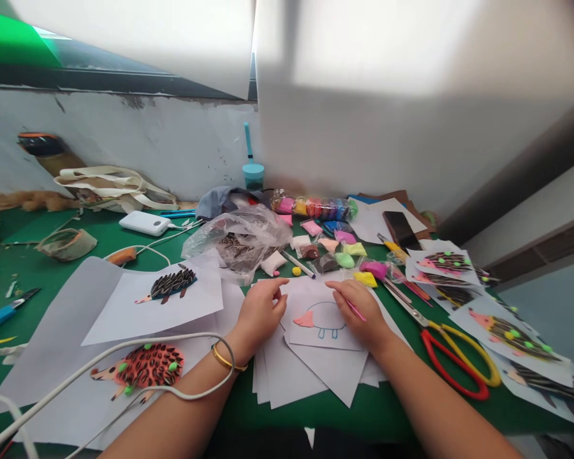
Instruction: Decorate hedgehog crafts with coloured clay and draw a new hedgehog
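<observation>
A white sheet of paper (pixel 310 338) lies in front of me with a blue outline of a hedgehog; its head is filled with pink clay (pixel 303 320). My left hand (pixel 262 311) rests at the sheet's left edge, fingers loosely curled with a gap between thumb and index, and nothing shows in them. On the right side of the drawing, my right hand (pixel 362 313) is closed around a thin pink stick-like tool (pixel 356 310). More white paper (pixel 291 376) is stacked underneath. A marker (pixel 300 265) and a small yellow clay ball (pixel 296 271) lie just beyond the sheet.
Packets of coloured clay (pixel 345 260) and a plastic bag (pixel 249 236) of seeds lie behind. Scissors (pixel 452 357) are at the right, beside finished hedgehog pictures (pixel 511 335). At left are a seed-covered hedgehog picture (pixel 201 303) and a white cable (pixel 124 344) crossing my left forearm.
</observation>
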A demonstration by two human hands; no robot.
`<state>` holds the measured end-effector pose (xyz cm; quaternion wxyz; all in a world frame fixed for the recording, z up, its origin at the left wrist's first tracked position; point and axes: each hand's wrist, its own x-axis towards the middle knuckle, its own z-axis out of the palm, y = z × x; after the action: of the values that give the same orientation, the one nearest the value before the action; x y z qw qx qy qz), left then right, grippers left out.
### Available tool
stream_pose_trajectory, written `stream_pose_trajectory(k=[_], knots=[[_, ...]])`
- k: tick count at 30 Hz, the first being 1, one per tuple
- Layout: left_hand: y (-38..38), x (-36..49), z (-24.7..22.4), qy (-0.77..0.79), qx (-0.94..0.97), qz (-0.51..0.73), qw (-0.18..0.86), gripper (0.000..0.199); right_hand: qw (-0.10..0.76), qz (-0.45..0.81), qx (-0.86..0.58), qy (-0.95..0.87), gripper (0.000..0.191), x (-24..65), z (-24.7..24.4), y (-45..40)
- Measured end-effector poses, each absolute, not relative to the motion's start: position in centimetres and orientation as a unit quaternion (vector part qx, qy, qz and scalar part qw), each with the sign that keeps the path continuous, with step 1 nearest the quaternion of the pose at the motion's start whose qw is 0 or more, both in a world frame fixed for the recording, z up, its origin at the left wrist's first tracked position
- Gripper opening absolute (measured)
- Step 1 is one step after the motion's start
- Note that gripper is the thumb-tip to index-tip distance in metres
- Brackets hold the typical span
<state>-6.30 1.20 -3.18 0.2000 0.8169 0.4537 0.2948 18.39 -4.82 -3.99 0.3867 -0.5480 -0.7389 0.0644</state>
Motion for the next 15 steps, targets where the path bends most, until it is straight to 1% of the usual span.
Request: stream_pose_trajectory(k=[3,7,10,12,15], knots=[[1.18,-6.38,-3.14,0.446,0.835,0.278,0.164,0.034,0.370,0.038,-0.560,-0.740,0.028,18.54,-4.06,-4.77],[1.04,-6.17,-2.87,0.455,0.846,0.245,0.127,0.028,0.321,0.011,-0.574,-0.753,0.029,18.81,-4.24,-4.75],[1.11,-5.92,-2.68,0.471,0.847,0.223,0.108,0.026,0.262,-0.004,-0.593,-0.762,0.039,18.98,-4.34,-4.85],[1.26,-5.75,-2.69,0.479,0.845,0.217,0.096,0.027,0.227,-0.013,-0.611,-0.758,0.046,19.04,-4.40,-4.89],[1.52,-5.51,-2.87,0.485,0.843,0.215,0.088,0.029,0.203,-0.022,-0.631,-0.748,0.052,19.13,-4.54,-4.85]])
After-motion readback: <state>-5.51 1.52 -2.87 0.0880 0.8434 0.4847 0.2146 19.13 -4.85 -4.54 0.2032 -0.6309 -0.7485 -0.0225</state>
